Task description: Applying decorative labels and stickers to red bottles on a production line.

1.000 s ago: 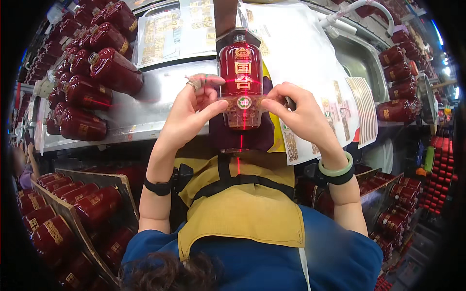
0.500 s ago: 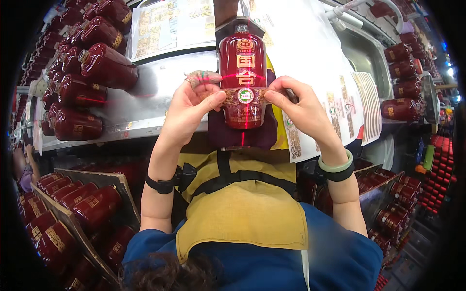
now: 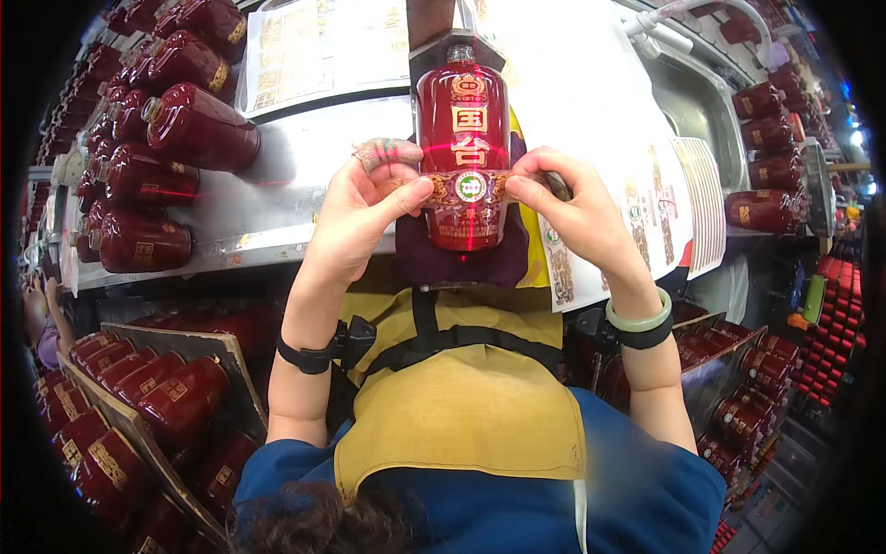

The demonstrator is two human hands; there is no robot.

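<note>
A dark red glass bottle [image 3: 480, 97] with gold markings lies in front of me, its neck pointing away, on a dark purple cloth [image 3: 420, 258]. A narrow gold decal strip [image 3: 472, 187] with a round green-and-white emblem spans the lower part of the bottle. My left hand [image 3: 369, 203] pinches the strip's left end; a wrap covers its index finger. At the other end, my right hand [image 3: 572, 198] pinches the strip between thumb and index finger. A small dark object [image 3: 557, 185] is tucked in the right hand's fingers; its kind is unclear. Red laser lines cross the bottle.
Several red bottles [image 3: 205, 129] stand on the metal table at left. Sheets of gold decals [image 3: 637, 208] lie at right, beside a metal sink [image 3: 706, 115]. Wooden-sided crates [image 3: 152, 420] of bottles flank me below. Another person's arm [image 3: 60, 314] shows at far left.
Both hands and the strip have shifted very slightly right and toward me. The grip on both ends stays the same, and the bottle has barely moved.
</note>
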